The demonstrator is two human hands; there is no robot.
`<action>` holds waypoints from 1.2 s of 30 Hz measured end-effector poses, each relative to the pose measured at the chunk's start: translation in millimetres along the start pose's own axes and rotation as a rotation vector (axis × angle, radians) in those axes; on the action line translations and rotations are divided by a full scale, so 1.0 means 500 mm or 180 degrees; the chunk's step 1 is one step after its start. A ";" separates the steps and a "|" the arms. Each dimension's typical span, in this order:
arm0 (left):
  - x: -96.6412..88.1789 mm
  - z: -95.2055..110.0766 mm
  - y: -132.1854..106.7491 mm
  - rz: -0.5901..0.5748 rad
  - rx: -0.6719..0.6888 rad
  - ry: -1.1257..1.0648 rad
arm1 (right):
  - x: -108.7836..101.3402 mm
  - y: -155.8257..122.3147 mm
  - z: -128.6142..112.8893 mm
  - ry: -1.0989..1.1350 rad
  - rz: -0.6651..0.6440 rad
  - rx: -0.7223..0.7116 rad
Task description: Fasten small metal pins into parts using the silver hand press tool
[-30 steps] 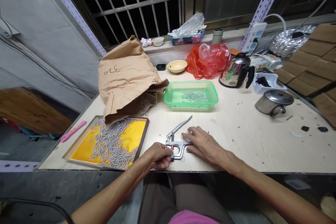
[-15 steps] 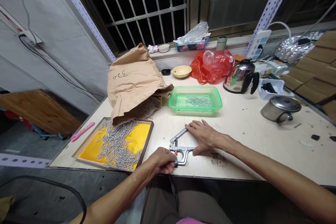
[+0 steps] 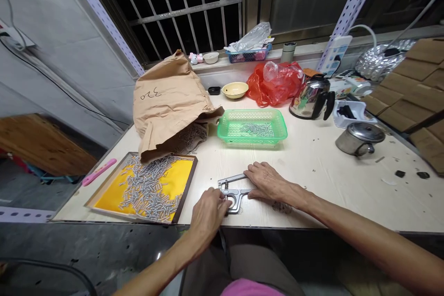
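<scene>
A grey metal hand press plier (image 3: pixel 236 192) with a spring and a C-shaped jaw lies near the table's front edge. My right hand (image 3: pixel 268 182) grips its two handles, fingers over the upper lever and thumb at the lower handle. At the jaw end is my left hand (image 3: pixel 209 210), its fingertips closed together by the jaw and spring; what they pinch, if anything, is hidden. To the left, a shallow tray (image 3: pixel 187 189) with a yellow bottom holds a heap of small silver metal pins (image 3: pixel 149 192). Several similar pins lie in a green plastic basket (image 3: pixel 227 136) beyond the plier.
An open brown paper bag (image 3: pixel 166 97) with more pins leans over the tray. A pink-handled tool (image 3: pixel 99 172) lies left. Behind are a yellow bowl (image 3: pixel 235 89) and red plastic bag (image 3: pixel 274 83); a kettle (image 3: pixel 310 97) and lidded metal cup (image 3: pixel 359 139) stand right.
My left hand has shifted from below the jaw up and over it, covering the red and black part seen before. My right hand stays on the handles; the upper lever sits lower.
</scene>
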State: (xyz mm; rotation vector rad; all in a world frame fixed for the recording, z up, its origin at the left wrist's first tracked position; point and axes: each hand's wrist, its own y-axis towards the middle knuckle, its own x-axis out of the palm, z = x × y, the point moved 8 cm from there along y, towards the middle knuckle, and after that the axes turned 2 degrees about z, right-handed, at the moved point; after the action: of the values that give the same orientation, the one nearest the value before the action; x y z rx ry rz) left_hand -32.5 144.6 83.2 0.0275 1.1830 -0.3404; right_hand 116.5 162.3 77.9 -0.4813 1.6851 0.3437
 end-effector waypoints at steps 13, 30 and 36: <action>0.054 0.128 0.081 -0.0221 0.1461 0.0857 | -0.003 -0.030 0.022 0.0046 -0.0165 0.0249; 0.064 0.147 0.098 -0.0454 0.1236 0.0950 | 0.004 -0.006 0.022 0.0065 -0.0414 0.0248; 0.087 0.126 0.029 0.0443 0.1398 0.0595 | -0.007 -0.012 0.036 0.0349 -0.0270 -0.0048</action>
State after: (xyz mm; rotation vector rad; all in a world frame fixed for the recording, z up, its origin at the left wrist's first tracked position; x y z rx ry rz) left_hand 42.9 135.3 65.7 0.5313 1.2634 -0.4765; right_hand 135.3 166.0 78.5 -0.5901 1.7633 0.2722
